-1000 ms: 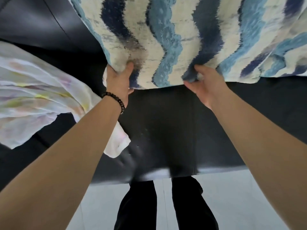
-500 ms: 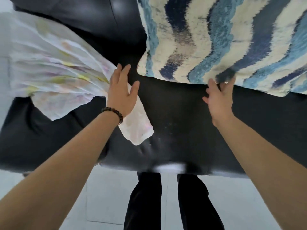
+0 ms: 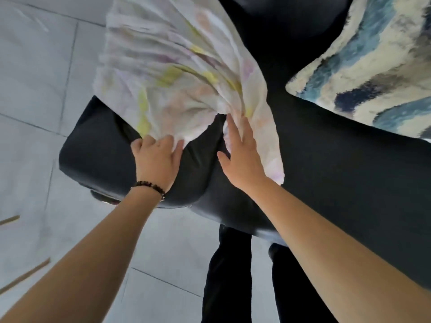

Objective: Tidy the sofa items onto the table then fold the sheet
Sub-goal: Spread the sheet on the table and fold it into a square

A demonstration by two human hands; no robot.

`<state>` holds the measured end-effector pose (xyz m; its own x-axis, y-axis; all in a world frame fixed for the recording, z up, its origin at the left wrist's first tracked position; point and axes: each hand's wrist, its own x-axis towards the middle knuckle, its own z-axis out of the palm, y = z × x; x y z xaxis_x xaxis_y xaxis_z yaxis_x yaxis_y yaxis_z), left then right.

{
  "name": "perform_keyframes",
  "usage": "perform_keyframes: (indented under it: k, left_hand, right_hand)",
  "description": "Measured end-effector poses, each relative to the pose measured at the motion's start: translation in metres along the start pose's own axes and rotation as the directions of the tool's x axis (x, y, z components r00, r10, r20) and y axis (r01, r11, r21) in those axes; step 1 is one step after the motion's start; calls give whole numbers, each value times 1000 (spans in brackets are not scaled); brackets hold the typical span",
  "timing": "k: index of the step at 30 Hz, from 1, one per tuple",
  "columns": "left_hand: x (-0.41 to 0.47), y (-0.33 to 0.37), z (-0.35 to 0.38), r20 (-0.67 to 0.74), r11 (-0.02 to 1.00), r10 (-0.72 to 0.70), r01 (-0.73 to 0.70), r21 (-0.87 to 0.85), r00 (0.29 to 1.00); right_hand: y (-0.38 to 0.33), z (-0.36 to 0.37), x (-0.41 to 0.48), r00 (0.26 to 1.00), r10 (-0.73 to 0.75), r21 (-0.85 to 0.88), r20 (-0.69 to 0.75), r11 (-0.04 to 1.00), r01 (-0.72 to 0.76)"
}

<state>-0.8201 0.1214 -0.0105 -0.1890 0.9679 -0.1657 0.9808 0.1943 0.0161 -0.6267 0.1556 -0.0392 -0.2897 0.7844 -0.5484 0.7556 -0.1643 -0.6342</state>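
A white sheet (image 3: 177, 73) with faint yellow and pink print lies crumpled over the arm of a black sofa (image 3: 326, 173). My left hand (image 3: 158, 159), a bead bracelet on its wrist, has its fingers curled on the sheet's lower edge. My right hand (image 3: 242, 157) lies flat with fingers spread, touching the sheet's hanging corner. A blue, navy and cream wavy-patterned cushion (image 3: 373, 73) rests on the sofa at the right, apart from both hands.
Grey floor tiles (image 3: 35, 113) lie to the left and below the sofa. My black-trousered legs (image 3: 228, 276) stand against the sofa's front edge. Thin wooden strips (image 3: 23, 276) show at the lower left.
Both hands let go of the cushion, which stays on the sofa. My view and hands shifted left to the sheet; the left hand now curls on its edge, the right touches its corner.
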Motion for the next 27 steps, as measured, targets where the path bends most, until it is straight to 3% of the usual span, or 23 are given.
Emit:
perform_keyframes:
  k: [3, 6, 10, 14, 16, 18, 21, 24, 27]
  left_hand:
    - [-39, 39, 16, 132, 991, 101, -88, -101, 986]
    - [-72, 63, 29, 194, 952, 185, -127, -278, 963]
    - [-87, 55, 31, 211, 921, 306, -232, -312, 928]
    - [-42, 19, 13, 88, 887, 448, -430, -168, 890]
    - [0, -4, 5, 104, 928, 372, -374, -3, 922]
    - [38, -26, -2, 164, 971, 194, -213, 105, 967]
    - [66, -27, -6, 131, 996, 46, -55, 66, 990]
    - [66, 8, -9, -13, 1000, -9, 9, 21, 1000]
    - [30, 55, 1, 97, 993, 118, -115, -28, 988]
  right_hand:
    - [3, 0, -3, 980, -197, -197, -35, 963, 187]
    - [14, -13, 5, 948, -285, -361, 139, 877, 317]
    - [47, -39, 1, 950, 3, -483, 313, 862, 157]
    - [105, -62, -27, 956, -4, -744, 294, 627, 232]
    - [123, -66, -42, 962, -30, -775, 270, 586, 236]
    - [127, -64, -49, 974, -24, -809, 224, 552, 200]
    - [131, -65, -53, 988, 25, -845, 154, 522, 118]
    - [153, -78, -70, 985, 106, -894, 139, 440, 79]
    - [194, -112, -100, 947, 316, -920, 53, 385, -77]
